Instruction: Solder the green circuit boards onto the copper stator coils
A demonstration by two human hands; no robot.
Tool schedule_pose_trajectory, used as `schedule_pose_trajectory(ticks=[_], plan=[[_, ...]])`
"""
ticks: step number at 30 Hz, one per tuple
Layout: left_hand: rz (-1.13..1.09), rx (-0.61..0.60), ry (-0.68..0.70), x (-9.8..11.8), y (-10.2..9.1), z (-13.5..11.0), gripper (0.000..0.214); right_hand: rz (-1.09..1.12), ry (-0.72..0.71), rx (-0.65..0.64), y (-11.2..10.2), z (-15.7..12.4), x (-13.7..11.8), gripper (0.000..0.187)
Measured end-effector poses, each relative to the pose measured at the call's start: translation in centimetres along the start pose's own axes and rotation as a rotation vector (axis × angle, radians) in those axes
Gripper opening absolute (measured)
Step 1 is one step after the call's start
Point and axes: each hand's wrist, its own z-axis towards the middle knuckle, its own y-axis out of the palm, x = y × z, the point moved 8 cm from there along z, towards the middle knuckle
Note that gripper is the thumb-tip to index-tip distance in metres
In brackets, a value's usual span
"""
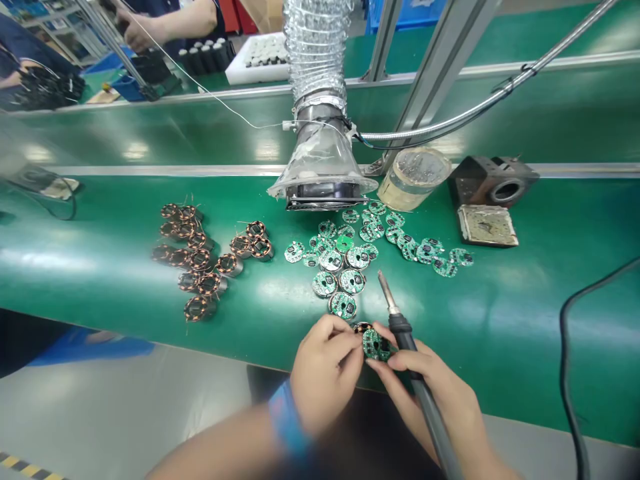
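Observation:
My left hand, with a blue band at the wrist, is closed at the table's front edge. Its fingertips pinch a copper-wound motor stator, mostly hidden behind a round green circuit board. My right hand grips a soldering iron whose bare tip points up and away over the table. The same hand's fingertips touch the board's right side, where a second board seems to overlap it. Just beyond my fingers sit several stators topped with boards.
Bare copper-wound stators stand at the left, loose circuit boards at centre right. A fume extractor hood hangs over the middle. Behind are a round tub, an iron stand and a sponge tray. A co-worker's arm shows across the bench.

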Motion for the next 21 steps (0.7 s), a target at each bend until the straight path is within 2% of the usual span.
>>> schedule_pose_trajectory(ticks=[4, 6, 7, 8, 10, 11, 13, 15, 17, 19, 21], plan=[[-0.021, -0.145, 0.072, 0.6, -0.2, -0.9, 0.029, -0.091, -0.028, -0.006, 0.5, 0.0, -0.6, 0.018], [-0.015, -0.2, 0.128, 0.5, -1.6, -1.1, 0.034, -0.104, -0.037, -0.02, 0.9, 0.4, -0.8, 0.018], [0.033, -0.175, 0.157, 0.3, -3.0, -0.9, 0.034, -0.105, -0.032, -0.018, 1.2, 0.7, -0.9, 0.019], [0.122, -0.111, 0.181, 0.0, -4.7, -0.4, 0.032, -0.096, -0.018, -0.003, 1.5, 1.0, -0.8, 0.021], [0.43, 0.162, 0.184, -1.1, -9.2, 1.1, 0.028, -0.058, 0.026, 0.065, 2.1, 1.5, -0.5, 0.024], [0.615, 0.258, 0.164, -1.7, -10.9, 2.0, 0.028, -0.033, 0.047, 0.102, 2.5, 1.8, -0.2, 0.025], [0.875, 0.325, 0.073, -3.5, -12.8, 4.2, 0.029, 0.013, 0.085, 0.159, 3.1, 2.3, 0.3, 0.027], [0.989, 0.29, 0.017, -5.1, -13.3, 6.1, 0.025, 0.044, 0.112, 0.182, 3.3, 2.8, 1.0, 0.03], [1.028, 0.252, 0.021, -5.8, -13.2, 7.0, 0.016, 0.069, 0.128, 0.2, 2.5, 3.4, 2.0, 0.03], [1.03, 0.262, 0.082, -5.4, -13.1, 6.6, 0.01, 0.065, 0.125, 0.223, 1.1, 4.2, 3.4, 0.027], [0.992, 0.31, 0.172, -3.9, -13.2, 5.3, 0.01, 0.035, 0.106, 0.224, -0.2, 5.4, 4.9, 0.028]])
